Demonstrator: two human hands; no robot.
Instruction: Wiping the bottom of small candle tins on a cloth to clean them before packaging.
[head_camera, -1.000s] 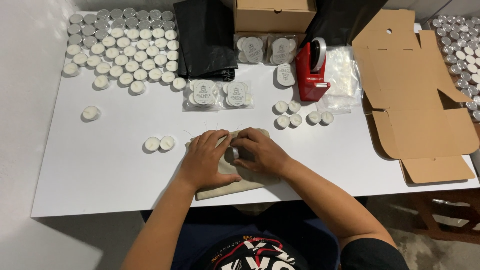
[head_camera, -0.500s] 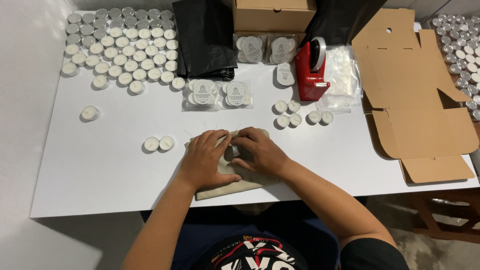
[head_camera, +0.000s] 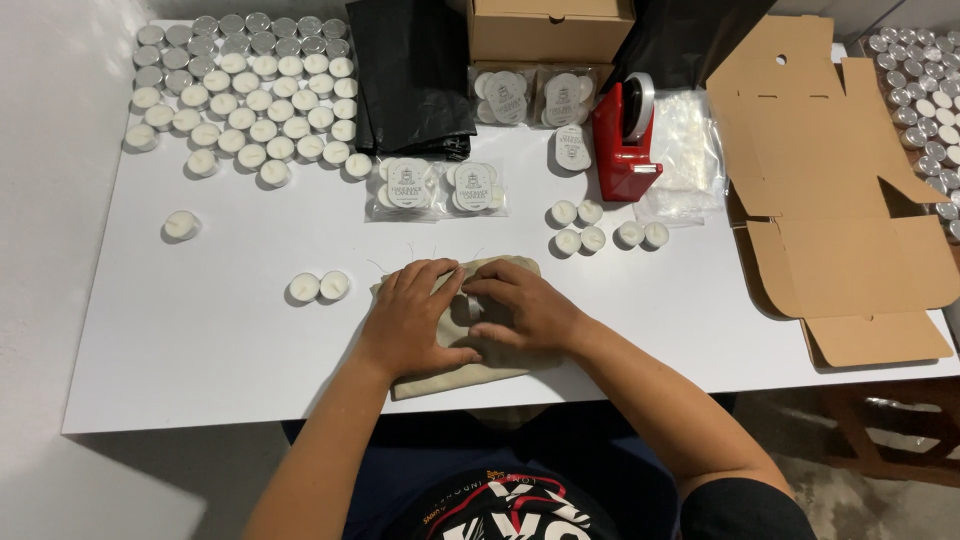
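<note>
**Both hands pressed on a cloth pouch amid tealights**

At the far left of the white table (head_camera: 200, 340), a block of loose tealights (head_camera: 245, 95) lies in rows, some white wax, some showing metal cups. One single tealight (head_camera: 181, 224) sits apart below them, and a pair of tealights (head_camera: 319, 287) stands just left of the hands.

In the middle, a beige cloth pouch (head_camera: 470, 365) lies flat near the table's front edge. The left hand (head_camera: 415, 320) rests palm-down on it, fingers spread and flat, gripping nothing. The right hand (head_camera: 525, 308) also lies on the pouch, fingertips curled in against a small pale object between the two hands; whether it is pinched cannot be told. What is inside the pouch is hidden.

Behind the hands, two clear packets (head_camera: 440, 187) each hold several tealights under a label. Further back lie black plastic bags (head_camera: 410, 70) and a closed cardboard box (head_camera: 550, 28).

To the right stand a red tape dispenser (head_camera: 622, 145), six loose tealights (head_camera: 605, 225), a pile of clear bags (head_camera: 690, 150), and an unfolded flat carton (head_camera: 830, 200) holding nothing.
</note>
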